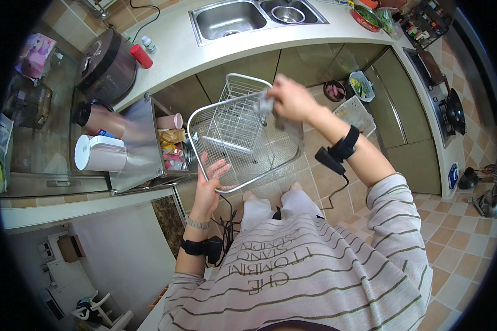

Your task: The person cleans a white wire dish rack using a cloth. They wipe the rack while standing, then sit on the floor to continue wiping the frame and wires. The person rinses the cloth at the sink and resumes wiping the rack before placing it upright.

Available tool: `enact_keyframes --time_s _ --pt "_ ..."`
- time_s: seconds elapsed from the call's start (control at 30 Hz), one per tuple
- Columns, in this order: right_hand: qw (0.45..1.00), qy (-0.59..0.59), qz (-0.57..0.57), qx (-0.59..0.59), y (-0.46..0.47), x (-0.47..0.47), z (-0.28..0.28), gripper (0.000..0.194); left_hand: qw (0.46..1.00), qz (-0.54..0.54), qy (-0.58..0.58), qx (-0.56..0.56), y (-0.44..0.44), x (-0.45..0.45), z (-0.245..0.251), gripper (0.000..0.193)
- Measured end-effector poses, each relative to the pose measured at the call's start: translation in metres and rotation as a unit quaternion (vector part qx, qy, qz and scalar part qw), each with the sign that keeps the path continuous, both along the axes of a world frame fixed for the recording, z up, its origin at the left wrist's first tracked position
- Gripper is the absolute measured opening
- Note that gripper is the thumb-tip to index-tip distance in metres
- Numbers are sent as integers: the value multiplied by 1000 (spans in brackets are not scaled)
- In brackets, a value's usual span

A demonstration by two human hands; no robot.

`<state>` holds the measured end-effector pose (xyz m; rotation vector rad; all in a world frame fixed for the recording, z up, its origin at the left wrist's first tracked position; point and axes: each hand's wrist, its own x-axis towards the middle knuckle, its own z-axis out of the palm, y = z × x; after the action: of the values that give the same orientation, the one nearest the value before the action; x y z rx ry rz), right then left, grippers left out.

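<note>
A wire mesh basket with a thick metal rim [256,181] is held up in front of me, tilted, above the tiled floor. My left hand [209,178] grips its near left corner, thumb on the rim and fingers spread against the mesh. Up at the basket's far right corner, my right hand [292,99] pinches a crumpled grey cloth [264,104] against the mesh; motion blurs both. Through the mesh shows a wire rack [248,78] standing on the floor behind, its lower part seen only through the basket.
A counter [172,62] with a double steel sink [232,20] runs across the far side. At left stand a white pitcher [101,153] and an electric cooker [107,66]. Beyond the basket, a plastic bin [356,116] and a lined bucket [362,87] sit on the floor.
</note>
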<state>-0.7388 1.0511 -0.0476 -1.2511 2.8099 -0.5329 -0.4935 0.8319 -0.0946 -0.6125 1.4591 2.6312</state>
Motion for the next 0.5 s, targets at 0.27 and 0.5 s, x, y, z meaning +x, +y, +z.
enact_keyframes --time_s 0.27,0.5 --pt "999 21 0 46 7 53 -51 19 996 77 27 30 -6 3 3 84" --pt "854 -484 127 -145 -79 131 -34 28 997 15 4 73 11 -6 -17 86"
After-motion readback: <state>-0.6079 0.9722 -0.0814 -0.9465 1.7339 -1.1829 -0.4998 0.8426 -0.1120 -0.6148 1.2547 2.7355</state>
